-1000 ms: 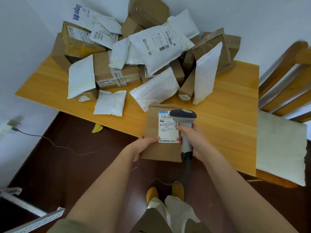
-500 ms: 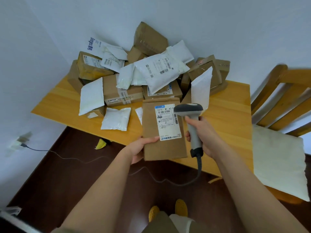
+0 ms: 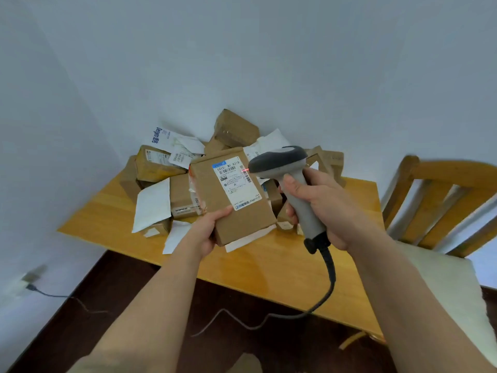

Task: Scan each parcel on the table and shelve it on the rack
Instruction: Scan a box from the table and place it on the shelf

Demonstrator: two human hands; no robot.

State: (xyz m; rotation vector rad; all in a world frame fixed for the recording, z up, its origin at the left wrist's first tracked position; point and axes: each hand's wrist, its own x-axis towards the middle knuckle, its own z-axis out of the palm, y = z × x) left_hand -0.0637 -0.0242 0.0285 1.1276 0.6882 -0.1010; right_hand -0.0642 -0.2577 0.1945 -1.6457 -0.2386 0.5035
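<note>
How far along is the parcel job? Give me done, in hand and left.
Done: nothing visibly shelved; no rack is in view. In hand: the left hand holds a brown box while the right hand aims the scanner, red light on its label. Left: shelving this box, then the pile of parcels on the table.

brown cardboard parcel (image 3: pixel 233 195) held up above table, tilted, white shipping label (image 3: pixel 236 181) facing camera, red scan line on its barcode. grey handheld scanner (image 3: pixel 290 181) just right of it, head aimed at label. remaining parcels (image 3: pixel 172 179) piled behind on table.
</note>
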